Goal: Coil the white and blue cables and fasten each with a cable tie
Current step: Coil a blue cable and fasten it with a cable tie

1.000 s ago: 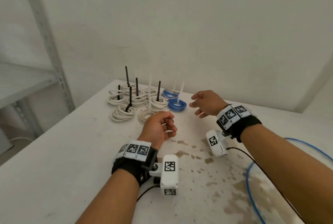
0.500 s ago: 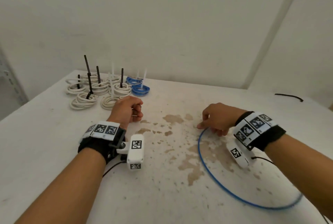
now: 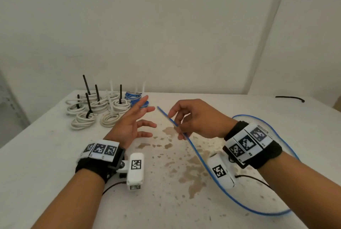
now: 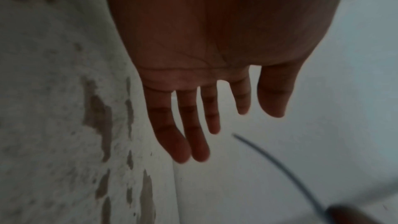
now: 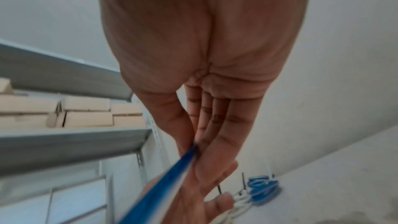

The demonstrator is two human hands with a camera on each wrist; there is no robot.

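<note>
The blue cable (image 3: 198, 157) is a thin, glossy strand, uncoiled, sweeping in one wide loop over the desk (image 3: 46, 164): from its free end, raised in the air, it slopes down past the brown stains (image 3: 191, 166), curves along the near part of the desk, and comes back round behind the right wrist. The right hand (image 3: 197, 118) holds it just behind that free end, thumb and fingers (image 5: 217, 125) pinched together on the strand, so a short tip pokes out toward the left hand. The left hand (image 3: 132, 123) hovers above the desk just left of the cable tip, palm turned inward, its fingers (image 4: 183, 125) spread wide and nearly straight, holding nothing and touching nothing; a small gap lies between them and the tip. Beyond the left hand, toward the far left part of the desk, lie the finished white coils (image 3: 96, 110), each with a black or pale tie sticking upright, and right of these the blue coils (image 3: 133, 97), partly hidden by the left fingers. A black cable tie (image 3: 289, 98) lies alone far right of the cable tip, near the back wall. The desk's far edge meets the wall behind the coils; its left edge falls away beside them. Bare stained surface lies between the two hands and inside the cable loop.
</note>
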